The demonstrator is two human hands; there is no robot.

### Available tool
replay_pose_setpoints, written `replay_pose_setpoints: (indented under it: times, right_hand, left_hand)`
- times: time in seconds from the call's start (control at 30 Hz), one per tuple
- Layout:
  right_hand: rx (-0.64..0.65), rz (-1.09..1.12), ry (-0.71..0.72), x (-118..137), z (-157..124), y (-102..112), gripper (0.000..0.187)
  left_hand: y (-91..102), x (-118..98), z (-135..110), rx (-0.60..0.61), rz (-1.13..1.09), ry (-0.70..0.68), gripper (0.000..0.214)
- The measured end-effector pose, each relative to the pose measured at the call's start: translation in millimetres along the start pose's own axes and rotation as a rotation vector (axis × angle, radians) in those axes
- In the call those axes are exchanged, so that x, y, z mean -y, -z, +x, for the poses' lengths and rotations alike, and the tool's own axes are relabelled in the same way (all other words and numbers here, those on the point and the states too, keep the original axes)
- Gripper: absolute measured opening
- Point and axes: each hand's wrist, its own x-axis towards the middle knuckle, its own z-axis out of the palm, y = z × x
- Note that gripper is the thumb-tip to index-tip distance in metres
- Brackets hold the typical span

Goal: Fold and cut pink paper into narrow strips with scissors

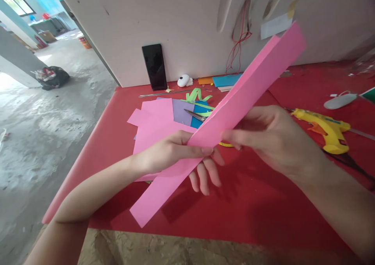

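Both of my hands hold a long folded pink paper strip (246, 89) that slants from lower left to upper right above the red table cover (234, 210). My left hand (178, 155) pinches the strip near its middle, thumb on top and fingers underneath. My right hand (272, 136) grips the same strip from behind, fingers closed on its edge. Under the strip lie pink sheets (155, 124), a purple sheet (181, 112), blue paper and scissors (195, 115).
A yellow glue gun (325, 128) lies at the right, a white object (340, 100) beyond it. A black phone (154, 66) leans on the back board, beside a small white item (184, 80). Green paper strips (197, 96) and coloured sheets (222, 80) lie behind. Concrete floor lies left.
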Motion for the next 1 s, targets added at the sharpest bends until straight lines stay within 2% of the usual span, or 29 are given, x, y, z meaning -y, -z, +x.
replay_pose_setpoints:
  times: [0.1,0.2,0.27,0.33,0.43,0.5,0.6,0.8,1.0]
  right_hand:
    - [0.072,-0.001,-0.053,1,-4,-11,0.016]
    - [0.073,0.056,-0.098,-1,-5,-15,0.016]
    - [0.091,0.073,-0.087,-4,-2,-13,0.013]
    - [0.14,0.103,-0.029,-7,2,-5,0.006]
    - [0.266,0.147,0.006,-7,9,10,0.014]
    - [0.337,0.051,-0.066,-5,13,20,0.013]
    - [0.391,-0.171,-0.114,-4,18,27,0.021]
    - [0.31,-0.408,-0.031,-9,19,20,0.025]
    - [0.282,-0.48,-0.021,-9,9,7,0.015]
  left_hand:
    - [-0.7,-1,2,-0.047,0.141,-0.012,0.018]
    - [-2.3,0,3,-0.08,0.356,-0.052,0.024]
    - [-2.4,1,1,-0.118,0.513,-0.112,0.029]
    - [-1.0,-1,-2,-0.205,0.703,-0.19,0.033]
    - [3.3,-5,-9,-0.359,0.974,-0.286,0.049]
    - [5.5,-8,-11,-0.415,1.155,-0.324,0.047]
    - [5.9,-9,-11,-0.473,1.438,-0.358,0.03]
    - [3.1,-5,-11,-0.585,1.716,-0.34,0.028]
    - [-0.3,-1,-14,-0.501,1.835,-0.382,0.032]
